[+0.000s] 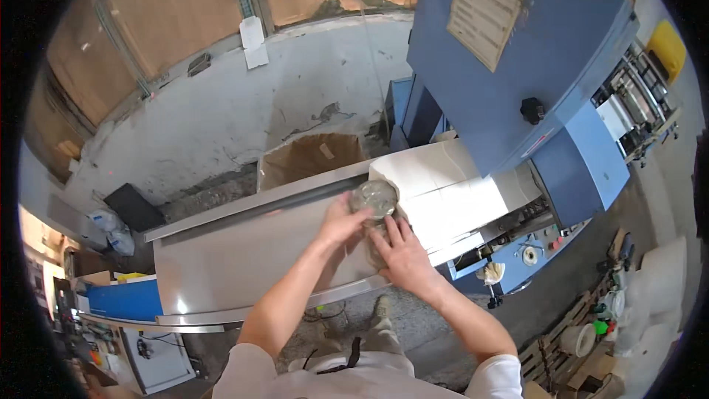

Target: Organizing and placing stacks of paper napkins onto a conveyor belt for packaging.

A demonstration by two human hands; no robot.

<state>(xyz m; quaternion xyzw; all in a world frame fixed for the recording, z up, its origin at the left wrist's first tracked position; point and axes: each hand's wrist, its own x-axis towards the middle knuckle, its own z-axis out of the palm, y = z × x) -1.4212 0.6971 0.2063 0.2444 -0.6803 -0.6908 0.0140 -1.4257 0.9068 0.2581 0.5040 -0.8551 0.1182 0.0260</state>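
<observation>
A clear glass jar with a round lid stands on the grey metal table, near its right end. My left hand grips the jar's left side. My right hand lies flat against its near right side, fingers spread. Both hands close around the jar. A stack of white paper sheets lies just right of the jar, at the mouth of the blue machine.
An open cardboard box sits behind the table against the white wall. A black case rests on the floor at left. Wooden pallets, tape rolls and boxes crowd the lower right. Blue cabinet at lower left.
</observation>
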